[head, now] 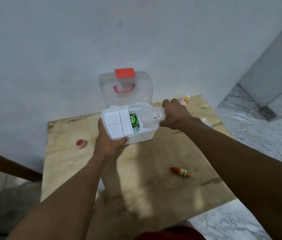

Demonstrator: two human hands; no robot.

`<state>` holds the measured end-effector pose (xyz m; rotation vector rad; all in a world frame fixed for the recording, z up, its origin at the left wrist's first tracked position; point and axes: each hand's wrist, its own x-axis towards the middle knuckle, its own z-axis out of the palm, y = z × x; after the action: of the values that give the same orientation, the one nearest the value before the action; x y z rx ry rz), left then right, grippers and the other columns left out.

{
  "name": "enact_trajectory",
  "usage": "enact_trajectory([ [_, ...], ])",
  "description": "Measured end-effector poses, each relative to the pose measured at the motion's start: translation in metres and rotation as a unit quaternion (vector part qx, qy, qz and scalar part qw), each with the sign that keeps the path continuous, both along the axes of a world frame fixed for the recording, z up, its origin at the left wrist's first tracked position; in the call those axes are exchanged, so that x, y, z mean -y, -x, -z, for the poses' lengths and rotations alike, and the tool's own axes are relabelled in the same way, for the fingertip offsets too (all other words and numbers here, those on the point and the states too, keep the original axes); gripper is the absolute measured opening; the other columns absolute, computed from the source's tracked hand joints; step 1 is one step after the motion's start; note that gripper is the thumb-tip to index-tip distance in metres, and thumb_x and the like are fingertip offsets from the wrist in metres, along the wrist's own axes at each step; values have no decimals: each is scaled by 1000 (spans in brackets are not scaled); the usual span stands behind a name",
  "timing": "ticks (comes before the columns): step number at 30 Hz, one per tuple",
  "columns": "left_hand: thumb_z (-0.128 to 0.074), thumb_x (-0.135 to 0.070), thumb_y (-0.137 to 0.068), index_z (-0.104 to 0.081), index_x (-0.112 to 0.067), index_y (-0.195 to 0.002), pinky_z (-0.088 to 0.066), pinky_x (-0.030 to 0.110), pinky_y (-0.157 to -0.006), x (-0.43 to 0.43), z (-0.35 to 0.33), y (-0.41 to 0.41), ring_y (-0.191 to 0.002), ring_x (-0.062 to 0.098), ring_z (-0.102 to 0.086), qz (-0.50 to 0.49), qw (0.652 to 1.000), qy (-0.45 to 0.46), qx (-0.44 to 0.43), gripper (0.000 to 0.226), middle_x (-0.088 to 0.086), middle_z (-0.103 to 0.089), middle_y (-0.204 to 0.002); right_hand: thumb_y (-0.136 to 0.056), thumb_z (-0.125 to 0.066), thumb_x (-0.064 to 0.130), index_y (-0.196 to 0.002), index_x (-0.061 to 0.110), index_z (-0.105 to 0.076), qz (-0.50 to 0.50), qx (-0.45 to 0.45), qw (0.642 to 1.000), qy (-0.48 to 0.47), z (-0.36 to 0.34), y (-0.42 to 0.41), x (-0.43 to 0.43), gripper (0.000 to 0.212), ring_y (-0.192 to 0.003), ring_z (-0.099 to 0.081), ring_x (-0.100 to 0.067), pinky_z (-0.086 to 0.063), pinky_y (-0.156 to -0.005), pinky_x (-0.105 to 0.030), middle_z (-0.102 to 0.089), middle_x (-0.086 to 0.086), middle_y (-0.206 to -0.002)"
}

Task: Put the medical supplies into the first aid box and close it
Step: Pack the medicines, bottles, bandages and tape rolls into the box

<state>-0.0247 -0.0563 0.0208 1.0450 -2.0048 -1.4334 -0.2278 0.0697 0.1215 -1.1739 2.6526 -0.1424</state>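
A white first aid box stands open on a wooden table, its clear lid with a red latch and handle upright against the wall. A white divider tray fills the box's left part; a green packet lies beside it inside. My left hand grips the box's front left corner. My right hand holds a clear plastic bottle with a round label, tilted over the box's right side with its base in the box.
On the table lie a red-capped small bottle at front right, a red tape roll at the left edge, and a yellow-capped bottle at the back right. A white item peeks out behind my right forearm. Marble floor lies to the right.
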Motion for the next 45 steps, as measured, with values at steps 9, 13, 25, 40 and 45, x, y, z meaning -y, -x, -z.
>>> enact_trajectory([
  [9, -88, -24, -63, -24, -36, -140, -52, 20, -76, 5, 8, -1, -99, -12, -55, -3, 1000, -3, -11, 101, -36, -53, -109, -69, -85, 26, -121, 5, -54, -68, 4, 996, -61, 18, 4, 46, 64, -106, -58, -35, -50, -84, -38, -52, -16, -116],
  [13, -88, -25, -63, -23, -37, -141, -53, 16, -73, 4, 8, 1, -100, -11, -56, 4, 1000, -2, -5, 102, -36, -52, -112, -73, -84, 27, -125, 2, -52, -87, 17, 995, -36, 33, 4, 61, 66, -105, -58, -35, -49, -83, -37, -52, -18, -120],
  [25, -90, -30, -64, -21, -31, -145, -54, 17, -82, 5, 9, 4, -110, -7, -52, -8, 1000, 3, -8, 106, -35, -48, -118, -79, -78, 29, -130, 8, -54, -104, 69, 992, 5, 72, 1, 82, 60, -117, -55, -35, -46, -92, -36, -58, -19, -126],
  [40, -90, -27, -63, -24, -25, -145, -54, 34, -92, 8, 18, 8, -114, 2, -55, -16, 1000, 13, -5, 106, -25, -51, -124, -79, -78, 22, -130, 3, -53, -108, 120, 983, 86, 96, -10, 96, 60, -106, -60, -37, -48, -90, -40, -65, -19, -115],
  [45, -89, -33, -62, -24, -26, -144, -56, 35, -91, 8, 19, 8, -112, 1, -55, -16, 1000, 10, 1, 106, -26, -50, -122, -79, -77, 25, -128, 4, -57, -111, 117, 982, 96, 100, -10, 96, 57, -105, -62, -35, -50, -91, -42, -67, -17, -114],
])
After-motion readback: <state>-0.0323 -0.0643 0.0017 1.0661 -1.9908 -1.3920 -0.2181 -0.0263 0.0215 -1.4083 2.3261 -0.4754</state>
